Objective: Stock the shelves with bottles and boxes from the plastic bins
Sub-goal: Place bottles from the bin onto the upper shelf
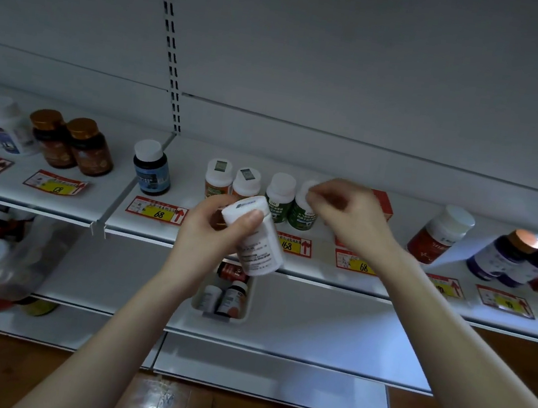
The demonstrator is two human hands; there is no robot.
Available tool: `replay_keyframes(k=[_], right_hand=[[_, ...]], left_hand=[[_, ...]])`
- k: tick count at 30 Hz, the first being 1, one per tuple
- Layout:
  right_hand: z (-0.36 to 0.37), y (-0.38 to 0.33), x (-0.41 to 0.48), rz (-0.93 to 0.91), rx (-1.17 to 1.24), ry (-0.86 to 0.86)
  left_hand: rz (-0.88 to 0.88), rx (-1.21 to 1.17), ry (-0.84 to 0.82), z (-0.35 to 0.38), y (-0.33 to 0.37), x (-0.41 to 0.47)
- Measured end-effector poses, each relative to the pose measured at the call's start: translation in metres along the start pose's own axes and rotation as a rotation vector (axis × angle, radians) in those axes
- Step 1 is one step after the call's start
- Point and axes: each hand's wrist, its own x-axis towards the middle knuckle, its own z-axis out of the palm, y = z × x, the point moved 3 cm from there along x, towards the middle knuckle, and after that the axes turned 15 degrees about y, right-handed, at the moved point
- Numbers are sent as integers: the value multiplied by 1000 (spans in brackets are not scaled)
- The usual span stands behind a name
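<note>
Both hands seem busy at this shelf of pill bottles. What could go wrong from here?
1. The left hand holds the white bottle tilted, out past the edge of the shelf and above the small bin. A slip would likely drop it there or to the floor.
2. The right hand pinches the cap of a green-labelled bottle standing tight against its neighbour. A nudge could topple both.

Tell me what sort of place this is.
Probably a pharmacy or health-supplement shop: white slotted retail shelving, red-and-yellow price tags along its front edge, and rows of capped supplement bottles.
</note>
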Motion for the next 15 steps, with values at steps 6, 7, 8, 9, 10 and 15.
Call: replay_keyframes(k=[6, 7, 8, 9, 10, 15], right_hand=[[5, -12, -47, 115, 271, -144], [4, -11, -52, 114, 258, -127], [3, -9, -55, 119, 254, -105], [1, -6, -57, 139, 274, -87], [-1, -3, -59, 180, 324, -76], [-8, 3, -66, 403, 629, -87]], left_hand=[[-88, -81, -24, 19, 9, -4], [-92, -85, -40, 20, 10, -6], [-104, -98, -60, 20, 10, -9], [-125, -117, -77, 20, 9, -10], [-154, -142, -84, 20, 8, -12], [-94, -139, -122, 17, 5, -24]])
